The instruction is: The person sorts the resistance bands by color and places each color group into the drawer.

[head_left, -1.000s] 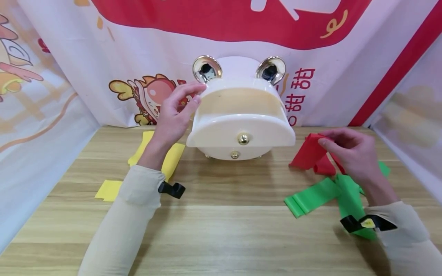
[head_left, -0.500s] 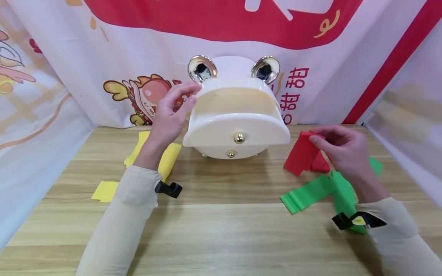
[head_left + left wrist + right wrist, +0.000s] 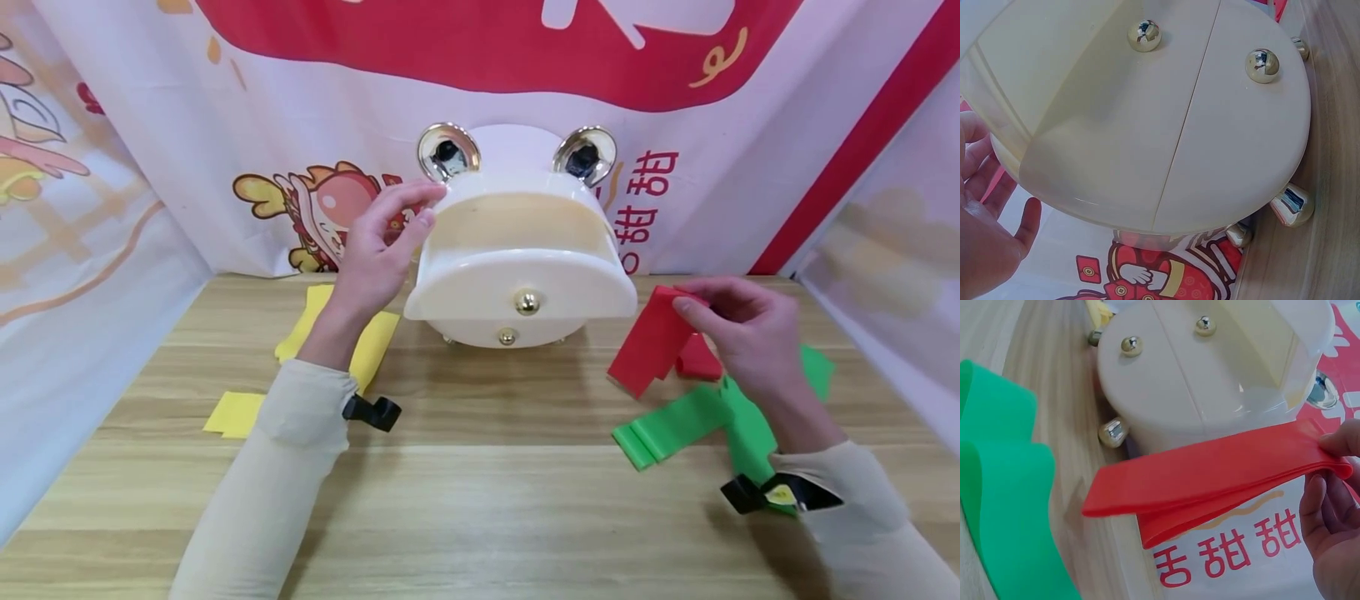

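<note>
My right hand (image 3: 757, 333) pinches a folded red resistance band (image 3: 652, 342) by its upper end, thumb on top. The band slants down to the left, with a red curl (image 3: 699, 358) just behind it. In the right wrist view the layers of the red band (image 3: 1210, 465) show below the thumb. At the middle back stands a glossy white frog-shaped box (image 3: 465, 287) with gold knobs and round gold eyes; its beige upper section lies exposed. My left hand (image 3: 372, 258) is at its upper left side, fingers loosely bent; the left wrist view shows fingertips partly hidden by the box's edge.
Green bands (image 3: 678, 425) lie folded on the wooden table (image 3: 495, 517) beneath my right wrist. Yellow bands (image 3: 372, 346) lie on the left, partly under my left forearm. A printed cloth (image 3: 360, 100) hangs close behind the box, with more cloth at both sides.
The right hand has shifted slightly left and the red band's lower end has swung left and down, clear of the red curl. The left hand has kept its place at the box.
</note>
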Demonstrator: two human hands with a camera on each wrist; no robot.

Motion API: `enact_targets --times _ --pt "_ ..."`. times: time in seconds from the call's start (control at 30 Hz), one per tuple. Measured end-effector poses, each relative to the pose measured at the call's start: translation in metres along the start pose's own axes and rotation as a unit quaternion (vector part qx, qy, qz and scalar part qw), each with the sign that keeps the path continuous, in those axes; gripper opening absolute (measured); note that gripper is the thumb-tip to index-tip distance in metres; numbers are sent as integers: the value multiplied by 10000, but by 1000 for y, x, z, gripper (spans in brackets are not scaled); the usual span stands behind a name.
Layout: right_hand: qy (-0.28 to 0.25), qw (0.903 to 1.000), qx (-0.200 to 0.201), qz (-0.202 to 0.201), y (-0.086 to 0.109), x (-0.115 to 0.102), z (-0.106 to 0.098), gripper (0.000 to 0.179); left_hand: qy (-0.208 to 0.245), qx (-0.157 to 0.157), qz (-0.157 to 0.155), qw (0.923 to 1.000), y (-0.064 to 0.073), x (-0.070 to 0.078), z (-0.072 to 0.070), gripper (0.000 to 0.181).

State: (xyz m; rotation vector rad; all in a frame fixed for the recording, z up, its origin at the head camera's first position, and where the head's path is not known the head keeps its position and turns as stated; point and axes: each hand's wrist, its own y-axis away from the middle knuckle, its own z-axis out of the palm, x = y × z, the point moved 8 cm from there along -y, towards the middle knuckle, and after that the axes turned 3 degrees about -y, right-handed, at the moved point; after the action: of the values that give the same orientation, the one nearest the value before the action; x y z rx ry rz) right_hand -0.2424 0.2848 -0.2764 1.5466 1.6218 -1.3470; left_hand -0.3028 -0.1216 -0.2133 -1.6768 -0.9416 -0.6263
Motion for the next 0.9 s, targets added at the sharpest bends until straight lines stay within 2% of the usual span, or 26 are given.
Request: enact_targets --times 0.13,0.3,0.4,0.67,0.87,0.9 --pt "-175 9996 194 -115 2 -5 -5 36 -36 -41 3 10000 -1 -1 1 33" --pt "-808 9952 441 -337 4 -14 -12 32 -61 -62 0 10000 -2 -1 2 33" --pt "-1074 9920 584 -329 4 -19 -17 33 -47 -59 -3 10000 -2 -1 2 33" --pt "-1215 9880 946 -116 1 -39 -24 41 -25 -42 -29 10000 -1 -3 2 33" --pt "-1551 9814 1134 -53 -5 -63 -27 44 -42 -55 -47 10000 -1 -2 1 34" --pt "-1468 9819 1194 -85 -6 -69 -27 43 -48 -54 -50 10000 -1 -2 1 34"
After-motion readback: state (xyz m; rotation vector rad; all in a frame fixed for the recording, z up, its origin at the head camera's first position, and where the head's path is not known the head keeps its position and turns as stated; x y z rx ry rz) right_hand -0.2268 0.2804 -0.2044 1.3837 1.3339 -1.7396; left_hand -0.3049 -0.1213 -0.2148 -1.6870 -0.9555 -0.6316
